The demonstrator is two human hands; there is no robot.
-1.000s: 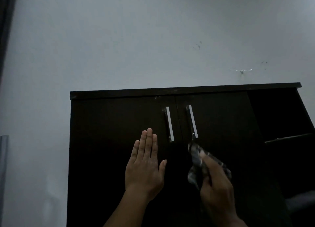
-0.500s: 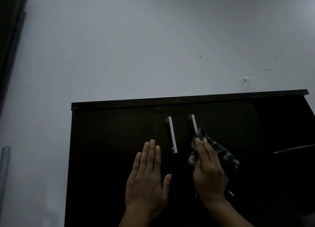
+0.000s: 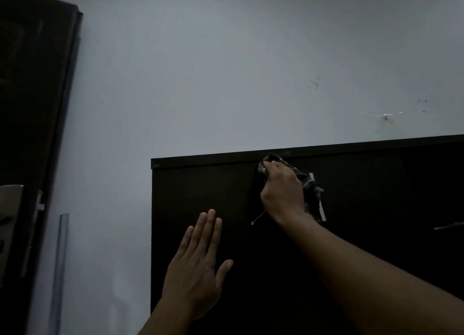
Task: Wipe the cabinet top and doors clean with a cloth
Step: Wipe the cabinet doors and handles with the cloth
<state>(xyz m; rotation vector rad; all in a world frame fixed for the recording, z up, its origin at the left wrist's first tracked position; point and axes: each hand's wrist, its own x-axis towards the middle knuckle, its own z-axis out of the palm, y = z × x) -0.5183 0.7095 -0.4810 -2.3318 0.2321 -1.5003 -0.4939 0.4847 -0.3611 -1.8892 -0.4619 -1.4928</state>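
Observation:
A dark brown cabinet [image 3: 200, 184] stands against a pale wall, its thin top edge [image 3: 351, 146] running across the right half of the view. My right hand [image 3: 282, 191] grips a dark patterned cloth [image 3: 307, 184] and presses it on the upper part of the door, just under the top edge. The cloth's tip reaches the edge, and a loose thread hangs below my wrist. One silver door handle [image 3: 320, 206] shows behind the cloth; the other is hidden by my hand. My left hand [image 3: 198, 267] lies flat and open on the left door, fingers pointing up.
A dark room door [image 3: 32, 133] with a metal lock plate [image 3: 10, 209] stands at the far left. A clear thin tube [image 3: 60, 259] leans on the wall beside the cabinet. An open shelf section [image 3: 439, 196] forms the cabinet's right part.
My right hand has moved the cloth up from the handles to the top of the door. My left hand stayed flat on the left door. The camera has turned left.

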